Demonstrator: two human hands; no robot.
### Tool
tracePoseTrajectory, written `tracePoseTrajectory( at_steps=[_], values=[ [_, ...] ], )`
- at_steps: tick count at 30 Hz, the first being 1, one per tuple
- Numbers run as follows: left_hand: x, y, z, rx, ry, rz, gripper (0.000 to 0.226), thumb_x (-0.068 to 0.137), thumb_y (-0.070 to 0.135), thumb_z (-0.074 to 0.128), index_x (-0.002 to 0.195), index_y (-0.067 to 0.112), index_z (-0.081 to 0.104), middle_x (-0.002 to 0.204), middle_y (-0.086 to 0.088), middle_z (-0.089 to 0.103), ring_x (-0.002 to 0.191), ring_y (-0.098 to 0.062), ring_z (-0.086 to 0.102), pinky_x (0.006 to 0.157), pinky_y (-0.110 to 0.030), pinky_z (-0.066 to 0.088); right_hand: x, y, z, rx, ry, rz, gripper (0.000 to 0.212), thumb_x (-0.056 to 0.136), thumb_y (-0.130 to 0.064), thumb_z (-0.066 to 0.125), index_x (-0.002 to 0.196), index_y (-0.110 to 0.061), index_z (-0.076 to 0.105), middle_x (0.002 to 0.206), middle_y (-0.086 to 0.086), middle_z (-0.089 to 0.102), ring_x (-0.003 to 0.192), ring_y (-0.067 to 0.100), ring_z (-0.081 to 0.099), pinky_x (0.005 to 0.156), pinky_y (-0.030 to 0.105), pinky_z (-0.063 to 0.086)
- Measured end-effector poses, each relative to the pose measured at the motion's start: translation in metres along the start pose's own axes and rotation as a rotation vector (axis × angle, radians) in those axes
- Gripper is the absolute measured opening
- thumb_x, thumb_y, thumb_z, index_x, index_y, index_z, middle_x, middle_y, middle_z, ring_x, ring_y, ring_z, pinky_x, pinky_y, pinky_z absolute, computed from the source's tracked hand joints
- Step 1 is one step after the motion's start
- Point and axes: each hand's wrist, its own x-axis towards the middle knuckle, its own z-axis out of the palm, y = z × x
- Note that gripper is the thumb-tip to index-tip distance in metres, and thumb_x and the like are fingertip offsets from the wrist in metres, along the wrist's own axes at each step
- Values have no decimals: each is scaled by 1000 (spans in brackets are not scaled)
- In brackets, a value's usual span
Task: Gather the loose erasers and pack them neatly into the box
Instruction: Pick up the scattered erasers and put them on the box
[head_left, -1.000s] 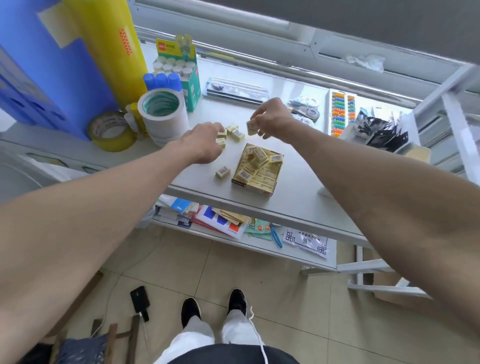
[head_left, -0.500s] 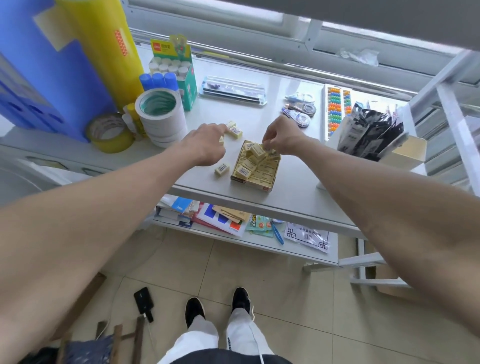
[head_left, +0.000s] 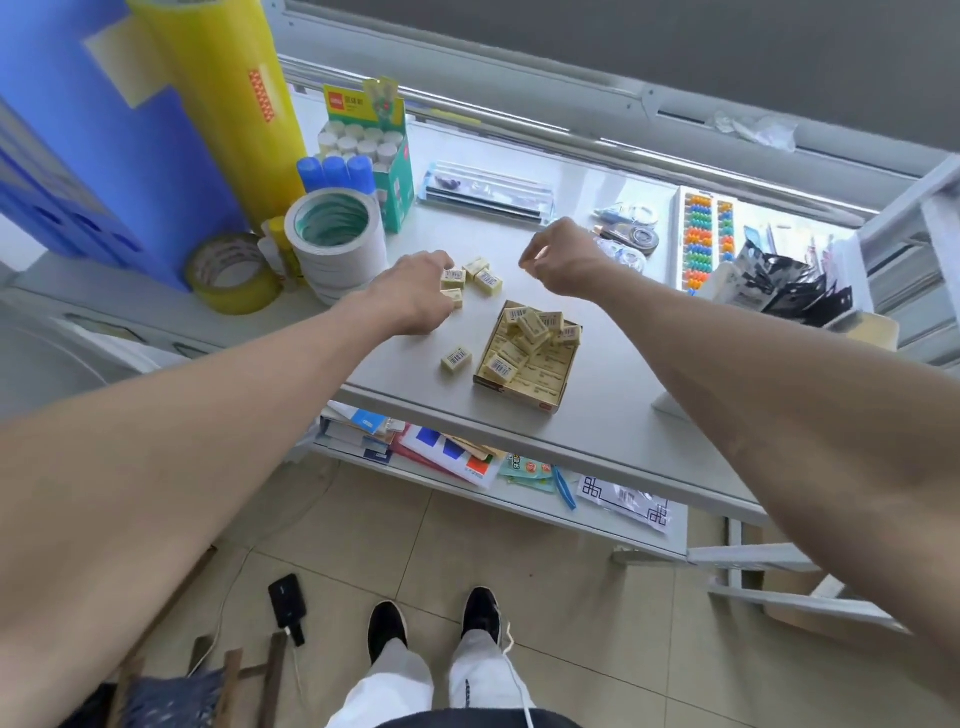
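Observation:
A shallow tan cardboard box (head_left: 517, 396) lies on the white table (head_left: 618, 400), with yellow erasers (head_left: 532, 327) flat in rows and several piled loosely at its far end. One loose eraser (head_left: 457, 358) lies just left of the box. A small cluster of loose erasers (head_left: 487, 280) lies beyond it. My left hand (head_left: 415, 296) is palm down on the table with its fingertips at that cluster; the fingers hide what they touch. My right hand (head_left: 563, 260) hovers beyond the box, fingers loosely curled with nothing in them.
Stacked white tape rolls (head_left: 335, 241), a yellow tape roll (head_left: 231, 273), a big yellow film roll (head_left: 228, 104) and a glue-stick box (head_left: 374, 156) stand at the left. A clear ruler case (head_left: 488, 192), correction tapes (head_left: 631, 236), an abacus (head_left: 704, 239) and black packets (head_left: 795, 286) lie behind and right.
My right hand carried an eraser to the box, let it go there, and has lifted back away with nothing in it. My left hand has stayed at the loose cluster.

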Motion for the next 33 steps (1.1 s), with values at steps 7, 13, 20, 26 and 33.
tracePoseTrajectory(
  at_steps=[7, 13, 20, 26, 33],
  values=[
    [13, 1, 0, -14, -2, -28, 59, 85, 13, 54, 143, 16, 38, 145, -8, 42, 130, -27, 42, 106, -39, 36, 26, -19, 15, -120, -172, 7, 20, 92, -7, 63, 106, 6, 70, 105, 19, 72, 93, 32, 70, 86, 45, 60],
    [11, 1, -4, 67, 3, -40, 59, 86, 17, 52, 142, 17, 38, 144, -9, 43, 128, -28, 44, 104, -40, 38, 39, -28, 34, -260, -193, 19, 27, 84, -18, 72, 70, -13, 49, 80, 6, 56, 78, 27, 59, 64, 32, 45],
    [7, 7, -6, 129, 24, -20, 59, 85, 23, 52, 142, 19, 39, 142, -8, 45, 126, -27, 44, 99, -40, 37, 27, -32, 25, -274, -141, 30, 25, 84, -9, 66, 69, -9, 46, 71, 6, 51, 65, 24, 54, 60, 32, 47],
    [-7, 12, -4, 109, 0, -16, 59, 82, 28, 51, 140, 23, 40, 138, -5, 48, 122, -26, 48, 94, -39, 42, 8, -27, 11, -219, -94, 48, 29, 83, -10, 72, 65, -9, 49, 65, 5, 55, 53, 17, 50, 55, 30, 46],
    [-36, 20, 1, 115, -1, 14, 62, 80, 26, 51, 141, 22, 40, 138, -6, 49, 120, -27, 50, 93, -39, 44, -22, -31, 1, -203, 0, 30, 31, 83, -14, 72, 64, -9, 47, 69, 5, 50, 54, 18, 46, 48, 26, 40]
  ],
)
